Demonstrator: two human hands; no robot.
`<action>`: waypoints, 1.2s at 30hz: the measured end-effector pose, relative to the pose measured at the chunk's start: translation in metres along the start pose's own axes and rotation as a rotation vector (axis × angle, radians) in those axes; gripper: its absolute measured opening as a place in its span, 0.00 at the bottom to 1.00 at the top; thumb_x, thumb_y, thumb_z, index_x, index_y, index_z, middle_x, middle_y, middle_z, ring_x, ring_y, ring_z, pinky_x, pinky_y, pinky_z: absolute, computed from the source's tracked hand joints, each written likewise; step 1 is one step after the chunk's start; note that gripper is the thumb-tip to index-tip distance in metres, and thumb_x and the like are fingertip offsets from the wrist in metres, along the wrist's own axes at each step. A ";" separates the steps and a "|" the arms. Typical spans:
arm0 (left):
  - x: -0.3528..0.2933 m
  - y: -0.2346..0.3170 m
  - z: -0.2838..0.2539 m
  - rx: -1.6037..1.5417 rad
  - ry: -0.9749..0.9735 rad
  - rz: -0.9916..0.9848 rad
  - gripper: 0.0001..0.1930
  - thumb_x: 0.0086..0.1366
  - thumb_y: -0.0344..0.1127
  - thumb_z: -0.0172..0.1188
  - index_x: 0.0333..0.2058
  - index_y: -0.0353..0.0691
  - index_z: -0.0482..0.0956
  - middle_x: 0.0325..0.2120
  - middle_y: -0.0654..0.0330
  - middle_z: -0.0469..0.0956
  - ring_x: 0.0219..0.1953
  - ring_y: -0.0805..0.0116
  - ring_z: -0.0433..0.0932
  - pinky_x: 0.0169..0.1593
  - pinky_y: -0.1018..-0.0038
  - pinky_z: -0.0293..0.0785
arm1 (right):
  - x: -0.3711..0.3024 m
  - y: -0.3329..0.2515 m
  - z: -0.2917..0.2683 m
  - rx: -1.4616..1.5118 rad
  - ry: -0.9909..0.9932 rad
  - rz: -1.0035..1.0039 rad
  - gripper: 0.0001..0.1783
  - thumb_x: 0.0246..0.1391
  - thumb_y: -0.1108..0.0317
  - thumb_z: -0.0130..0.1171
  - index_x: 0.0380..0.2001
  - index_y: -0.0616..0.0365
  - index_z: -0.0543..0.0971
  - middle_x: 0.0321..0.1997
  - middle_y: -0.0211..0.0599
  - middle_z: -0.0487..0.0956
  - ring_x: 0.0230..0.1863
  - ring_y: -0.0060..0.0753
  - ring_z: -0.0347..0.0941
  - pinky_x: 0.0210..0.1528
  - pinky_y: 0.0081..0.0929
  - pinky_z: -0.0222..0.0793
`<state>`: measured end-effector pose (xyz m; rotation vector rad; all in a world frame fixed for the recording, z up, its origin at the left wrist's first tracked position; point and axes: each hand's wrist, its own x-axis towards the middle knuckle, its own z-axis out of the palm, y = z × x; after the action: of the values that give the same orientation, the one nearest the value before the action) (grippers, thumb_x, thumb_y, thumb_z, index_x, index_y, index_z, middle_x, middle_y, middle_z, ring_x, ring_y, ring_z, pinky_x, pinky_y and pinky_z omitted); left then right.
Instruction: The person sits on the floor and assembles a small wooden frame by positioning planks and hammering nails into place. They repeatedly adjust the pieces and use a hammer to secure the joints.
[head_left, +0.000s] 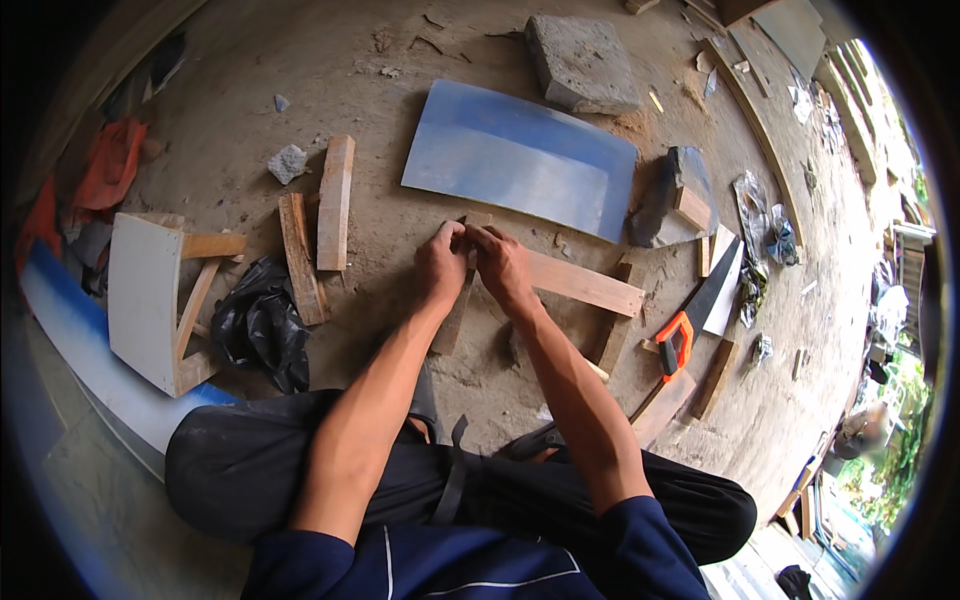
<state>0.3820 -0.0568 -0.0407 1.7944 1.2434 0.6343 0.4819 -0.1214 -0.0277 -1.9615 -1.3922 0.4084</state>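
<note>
On the ground just beyond the person's folded legs [330, 440] lies a wooden frame [585, 282], its pale crosspiece running long axis left to right, the right end slanting slightly toward the person, while its darker side pieces point away. The left hand [443, 262] and right hand [503, 268], fingers curled nearly closed, meet at the frame's far left corner; whether they pinch anything small, I cannot tell. Left of the frame sits a black plastic bag [265, 325]; right of it lies an orange-handled saw [708, 297]. Past the frame, a bluish sheet [520, 155] blocks the near ground, with a concrete block [580, 65] farthest.
</note>
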 end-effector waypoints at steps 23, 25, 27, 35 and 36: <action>-0.002 -0.016 -0.006 0.024 0.024 0.180 0.12 0.60 0.41 0.64 0.33 0.37 0.82 0.32 0.53 0.82 0.35 0.56 0.81 0.39 0.67 0.76 | -0.065 0.014 -0.104 -0.656 -0.932 0.182 0.24 0.52 0.45 0.61 0.35 0.58 0.78 0.21 0.41 0.79 0.25 0.40 0.79 0.29 0.35 0.71; -0.001 -0.013 -0.008 0.034 0.006 0.176 0.12 0.60 0.41 0.63 0.34 0.37 0.82 0.33 0.53 0.82 0.36 0.56 0.81 0.40 0.67 0.76 | -0.083 0.010 -0.109 -0.687 -1.034 0.157 0.25 0.50 0.46 0.62 0.36 0.59 0.77 0.24 0.41 0.80 0.26 0.39 0.80 0.28 0.34 0.71; 0.000 -0.012 -0.009 0.038 -0.007 0.182 0.12 0.60 0.41 0.63 0.34 0.37 0.82 0.34 0.54 0.82 0.37 0.56 0.81 0.40 0.66 0.76 | -0.106 0.013 -0.104 -0.615 -1.014 0.146 0.26 0.50 0.47 0.63 0.39 0.59 0.76 0.26 0.42 0.81 0.27 0.41 0.80 0.27 0.36 0.71; 0.005 -0.016 -0.004 0.019 -0.040 0.261 0.11 0.59 0.40 0.64 0.33 0.37 0.82 0.33 0.55 0.82 0.36 0.56 0.81 0.40 0.66 0.75 | -0.179 0.057 -0.052 -0.498 -0.405 0.296 0.08 0.56 0.66 0.46 0.36 0.59 0.69 0.23 0.49 0.79 0.26 0.54 0.78 0.30 0.47 0.73; 0.005 -0.017 -0.004 0.017 -0.036 0.269 0.11 0.60 0.39 0.63 0.33 0.37 0.82 0.32 0.54 0.82 0.36 0.55 0.80 0.40 0.66 0.75 | -0.177 0.055 -0.055 -0.455 -0.467 0.344 0.09 0.55 0.65 0.47 0.35 0.59 0.69 0.23 0.50 0.79 0.27 0.56 0.77 0.30 0.48 0.73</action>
<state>0.3727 -0.0482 -0.0532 1.9973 0.9941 0.7391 0.4871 -0.3133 -0.0496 -2.6165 -1.5242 0.8063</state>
